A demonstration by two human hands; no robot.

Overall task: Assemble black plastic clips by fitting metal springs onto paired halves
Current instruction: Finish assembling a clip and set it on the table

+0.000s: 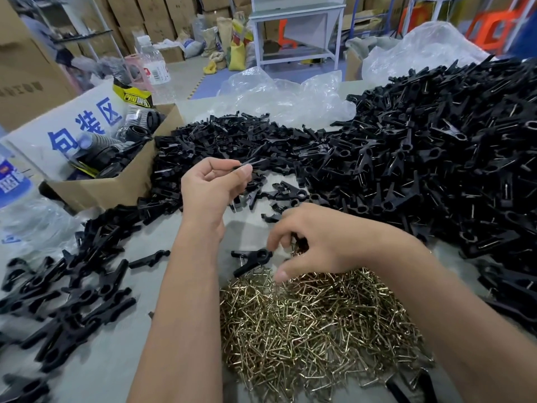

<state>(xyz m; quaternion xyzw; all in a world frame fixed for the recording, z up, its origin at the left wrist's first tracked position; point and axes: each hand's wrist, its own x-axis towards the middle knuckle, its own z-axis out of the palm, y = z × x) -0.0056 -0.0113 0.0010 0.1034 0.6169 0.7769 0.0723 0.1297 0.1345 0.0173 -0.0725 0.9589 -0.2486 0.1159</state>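
My left hand (213, 181) is raised above the table and pinches a thin black clip half (255, 163) between thumb and fingertips. My right hand (322, 242) hovers over the pile of brass-coloured metal springs (316, 324), fingers curled down into its far edge; whether it grips a spring cannot be told. An assembled black clip (251, 258) lies on the table just left of my right fingertips. Loose black clip halves (232, 141) are heaped beyond my left hand.
A big mound of assembled black clips (441, 146) fills the right side. More black clips (72, 289) lie spread at the left. An open cardboard box (116, 181) stands at the back left, with clear plastic bags (279, 94) behind the piles.
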